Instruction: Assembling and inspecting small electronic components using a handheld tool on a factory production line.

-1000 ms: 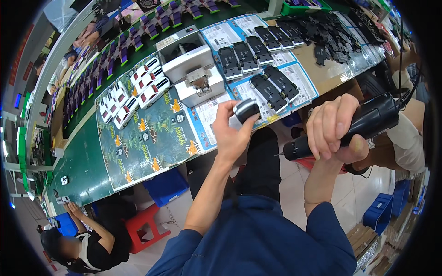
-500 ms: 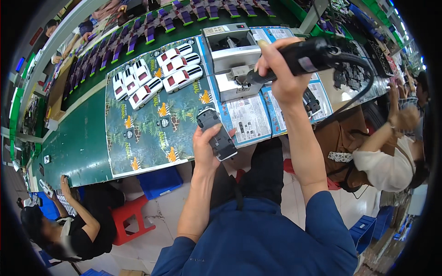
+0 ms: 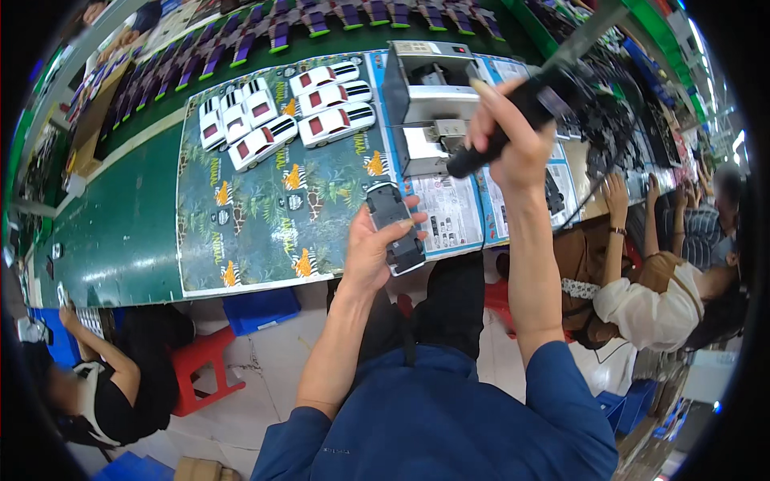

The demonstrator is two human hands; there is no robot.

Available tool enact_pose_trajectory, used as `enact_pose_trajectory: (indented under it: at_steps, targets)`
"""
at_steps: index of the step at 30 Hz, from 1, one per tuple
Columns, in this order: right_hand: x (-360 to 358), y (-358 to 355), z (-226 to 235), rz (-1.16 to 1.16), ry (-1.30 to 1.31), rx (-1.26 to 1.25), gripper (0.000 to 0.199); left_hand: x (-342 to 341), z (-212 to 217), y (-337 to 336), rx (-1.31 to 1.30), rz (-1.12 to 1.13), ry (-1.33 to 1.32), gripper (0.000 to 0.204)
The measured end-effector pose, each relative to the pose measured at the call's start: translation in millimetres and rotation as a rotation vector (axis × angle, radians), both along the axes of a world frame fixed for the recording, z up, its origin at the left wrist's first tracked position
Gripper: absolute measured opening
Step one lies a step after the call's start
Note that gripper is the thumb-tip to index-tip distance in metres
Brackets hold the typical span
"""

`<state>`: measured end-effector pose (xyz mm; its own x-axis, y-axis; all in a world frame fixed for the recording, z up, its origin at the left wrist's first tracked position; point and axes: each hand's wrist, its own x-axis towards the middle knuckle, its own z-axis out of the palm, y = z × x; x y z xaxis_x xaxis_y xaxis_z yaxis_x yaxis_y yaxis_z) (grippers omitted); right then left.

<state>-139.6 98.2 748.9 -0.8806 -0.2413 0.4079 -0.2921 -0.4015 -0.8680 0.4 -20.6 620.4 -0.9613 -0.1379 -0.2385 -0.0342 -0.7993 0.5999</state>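
— Above the near edge of the desk, what sits in your left hand?

— My left grip is clasped round a toy car chassis, a flat dark plastic slab with rounded ends and moulded ribs, lying across my palm with the thumb on its right edge.

— And the right hand?

— Clenched on an electric screwdriver, a smooth black cylinder held slantwise, its lower end pointing down toward the grey fixture box. A black cable trails off to the right.

— What is that box like?

— Boxy, pale grey, hard-edged, with an open recess in front; it stands just beyond the chassis.

— What lies under it all?

— Glossy printed card sheets, green with leaf patterns and small orange animal figures, spread flat on the dark green desk. To the right are paler blue-and-white sheets.

— Anything on the green sheets?

— White toy car bodies, shiny shells with red and black windows, packed in a loose cluster at the far side.

— Further off?

— Rows of purple and black parts along the far desk. A seated person in brown and white is at my right, another person in black low at my left, beside a red plastic stool.
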Motion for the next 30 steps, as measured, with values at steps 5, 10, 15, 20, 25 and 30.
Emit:
enact_pose_trajectory:
  at_steps: [5, 10, 15, 20, 25, 30]
  targets:
    - [44, -9, -3, 0.158, 0.014, -0.214, 0.013, -2, -2, -1, -0.056, -0.033, 0.004, 0.044]
    - [45, -20, -16, 0.151, 0.145, -0.060, 0.009, 2, -2, 1, -0.082, -0.036, 0.010, 0.038]
    - [48, -21, -17, 0.131, 0.137, -0.036, 0.009, 2, 0, 3, -0.111, -0.032, -0.002, 0.033]
    - [49, -21, -13, 0.127, 0.130, -0.084, 0.008, -1, -3, -1, -0.077, -0.073, 0.011, 0.031]
    - [24, -3, -7, 0.001, 0.056, -0.304, 0.017, -1, -2, -3, 0.012, -0.121, 0.021, 0.031]
    - [-37, 24, 16, -0.223, -0.036, -0.571, 0.025, -1, -8, -8, 0.007, -0.164, 0.052, 0.038]
